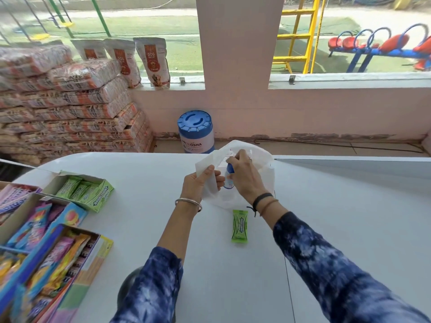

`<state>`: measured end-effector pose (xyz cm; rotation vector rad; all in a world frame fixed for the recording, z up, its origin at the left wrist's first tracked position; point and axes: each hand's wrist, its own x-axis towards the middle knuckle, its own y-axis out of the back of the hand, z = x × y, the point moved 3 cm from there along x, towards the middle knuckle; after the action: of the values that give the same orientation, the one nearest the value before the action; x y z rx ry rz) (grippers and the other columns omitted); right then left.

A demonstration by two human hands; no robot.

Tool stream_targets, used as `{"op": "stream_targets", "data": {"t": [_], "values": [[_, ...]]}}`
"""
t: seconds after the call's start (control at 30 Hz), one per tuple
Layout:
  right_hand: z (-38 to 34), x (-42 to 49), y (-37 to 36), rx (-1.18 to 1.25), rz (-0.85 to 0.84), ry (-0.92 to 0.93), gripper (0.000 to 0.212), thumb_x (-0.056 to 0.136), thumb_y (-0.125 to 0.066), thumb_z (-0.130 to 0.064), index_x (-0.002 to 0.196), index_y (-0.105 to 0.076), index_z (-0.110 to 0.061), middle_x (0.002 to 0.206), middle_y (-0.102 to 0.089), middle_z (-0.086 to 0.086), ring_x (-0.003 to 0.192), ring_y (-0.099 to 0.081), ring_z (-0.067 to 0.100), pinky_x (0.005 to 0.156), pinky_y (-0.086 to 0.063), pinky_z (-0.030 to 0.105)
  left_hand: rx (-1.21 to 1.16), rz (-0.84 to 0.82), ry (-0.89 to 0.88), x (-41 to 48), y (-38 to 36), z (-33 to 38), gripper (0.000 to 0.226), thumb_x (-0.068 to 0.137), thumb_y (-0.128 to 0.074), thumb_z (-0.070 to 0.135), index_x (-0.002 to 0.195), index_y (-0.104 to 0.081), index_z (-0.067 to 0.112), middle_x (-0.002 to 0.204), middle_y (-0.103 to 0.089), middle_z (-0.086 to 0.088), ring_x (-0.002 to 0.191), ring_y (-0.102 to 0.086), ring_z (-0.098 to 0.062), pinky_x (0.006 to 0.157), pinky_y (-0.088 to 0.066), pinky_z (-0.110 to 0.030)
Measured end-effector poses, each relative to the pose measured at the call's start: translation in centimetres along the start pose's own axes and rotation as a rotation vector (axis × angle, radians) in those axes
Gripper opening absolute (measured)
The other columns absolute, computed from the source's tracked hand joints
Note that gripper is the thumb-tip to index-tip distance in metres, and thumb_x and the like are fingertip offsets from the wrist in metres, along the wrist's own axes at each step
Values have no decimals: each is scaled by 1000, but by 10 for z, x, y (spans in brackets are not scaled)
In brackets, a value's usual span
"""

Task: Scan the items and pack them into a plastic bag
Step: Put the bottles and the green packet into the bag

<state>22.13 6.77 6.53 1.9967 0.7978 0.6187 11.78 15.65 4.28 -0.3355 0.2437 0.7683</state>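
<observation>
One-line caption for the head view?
Left hand holds the white plastic bag open while right hand lowers a small bottle in.

bag: white plastic bag [242,197], thin and crumpled, mouth pulled open between my hands, its near edge pinched in my left hand [198,183]
bottle: small white-and-blue item [229,178], upright in my right hand [245,176], at the bag's mouth
gum: green Doublemint pack [240,226], lying flat just below my right wrist

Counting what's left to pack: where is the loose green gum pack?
The green gum pack lies flat on the white counter, just nearer than the plastic bag, between the forearms.
</observation>
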Motion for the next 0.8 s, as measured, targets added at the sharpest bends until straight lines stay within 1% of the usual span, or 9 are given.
{"op": "stream_targets", "data": {"t": [0.13, 0.23, 0.3, 0.33, 0.37, 0.43, 0.53, 0.67, 0.8], "values": [[0, 11, -32, -157, -24, 23, 19, 82, -53, 9, 98, -57, -1, 108, -55, 19, 99, -55, 37, 106, -33, 57, -11, 6, -5, 2, 4, -3, 22, 86, -61, 25, 81, -70, 5, 64, -74, -4, 65, -68, -22, 62, -56, -28], [2, 7, -35, -222, 116, 68, 25, 74, -66, 4, 96, -59, -3, 102, -62, 19, 90, -61, 37, 93, -48, 54, -33, -11, -3, 1, 4, -3, 22, 87, -60, 23, 79, -69, 4, 62, -74, -5, 62, -68, -22, 60, -57, -27], [-2, -10, -28, -209, 238, 73, 24, 70, -71, -4, 92, -60, -5, 93, -64, 17, 76, -62, 33, 66, -54, 38, -23, -11, -1, -1, 4, -4, 22, 87, -59, 23, 79, -69, 5, 61, -74, -4, 59, -69, -19, 59, -57, -26], [-4, -25, -23, -186, 251, 49, 20, 74, -69, -10, 91, -58, -7, 89, -64, 14, 72, -62, 31, 55, -48, 32, -7, -5, 2, -1, 3, -4, 22, 87, -59, 24, 79, -69, 6, 61, -74, -3, 59, -70, -18, 60, -58, -26], [-3, -39, -22, -160, 220, -11, 17, 81, -64, -18, 93, -57, -8, 88, -64, 12, 72, -63, 31, 53, -41, 30, 7, 2, 4, -2, 4, -4, 22, 87, -60, 24, 79, -69, 7, 61, -74, -2, 59, -70, -17, 59, -58, -26], [12, -64, -35, -228, -100, -249, 33, 91, -51, -40, 99, -58, -9, 97, -65, 11, 86, -63, 31, 60, -38, 30, 14, 7, 9, -6, 3, -5, 20, 87, -60, 23, 78, -68, 7, 58, -74, -1, 56, -69, -16, 57, -58, -25], [37, -91, -49, -223, -392, -474, 58, 85, -48, -62, 102, -60, -8, 107, -64, 10, 98, -61, 30, 68, -40, 30, 9, -6, -2, -13, -1, -6, 20, 88, -59, 18, 76, -66, 4, 53, -72, -2, 50, -67, -14, 54, -58, -23], [47, -101, -55, -77, -440, -524, 50, 81, -62, -50, 107, -57, -8, 114, -62, 12, 103, -60, 30, 71, -42, 30, 7, 8, -12, -20, -3, -6, 20, 88, -59, 16, 75, -65, 3, 51, -71, -1, 47, -66, -13, 52, -57, -22], [52, -104, -33, -23, -468, -529, 30, 77, -67, -37, 90, -53, -15, 106, -66, 10, 96, -61, 29, 65, -38, 27, 15, 16, -12, -23, -4, -6, 20, 88, -59, 17, 75, -65, 4, 51, -71, 0, 47, -66, -12, 51, -57, -22]]}}
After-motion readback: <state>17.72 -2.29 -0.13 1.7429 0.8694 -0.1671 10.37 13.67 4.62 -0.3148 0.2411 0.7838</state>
